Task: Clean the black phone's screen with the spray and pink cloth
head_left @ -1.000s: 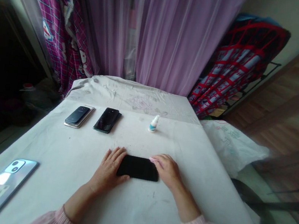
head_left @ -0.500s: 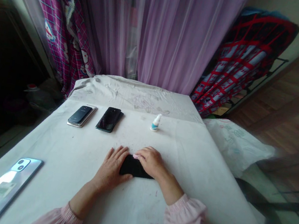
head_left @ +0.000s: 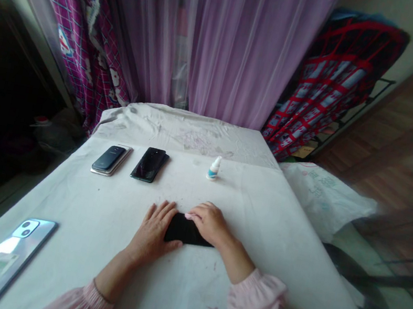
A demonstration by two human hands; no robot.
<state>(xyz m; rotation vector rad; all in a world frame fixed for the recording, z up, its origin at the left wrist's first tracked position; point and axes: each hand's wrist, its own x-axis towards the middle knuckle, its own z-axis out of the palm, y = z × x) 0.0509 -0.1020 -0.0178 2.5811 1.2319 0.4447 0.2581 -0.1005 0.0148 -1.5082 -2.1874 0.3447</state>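
Observation:
A black phone point(head_left: 182, 229) lies flat on the white-covered table point(head_left: 275, 241) in front of me. My left hand point(head_left: 153, 230) rests at the phone's left end, fingers stretched out flat, thumb along its near edge. My right hand point(head_left: 209, 223) lies over the phone's right part, its fingers curled on a small pale pink cloth point(head_left: 189, 216) pressed to the screen. Most of the cloth is hidden under my fingers.
Two dark phones point(head_left: 110, 159) point(head_left: 149, 164) lie side by side at the back left. A small white dropper bottle point(head_left: 213, 168) stands behind my hands. A silver-blue phone point(head_left: 2, 259) lies face down at the near left edge. Purple curtains hang behind.
My right hand has slid left along the black phone, from its right end to over its middle. My left hand has stayed in place.

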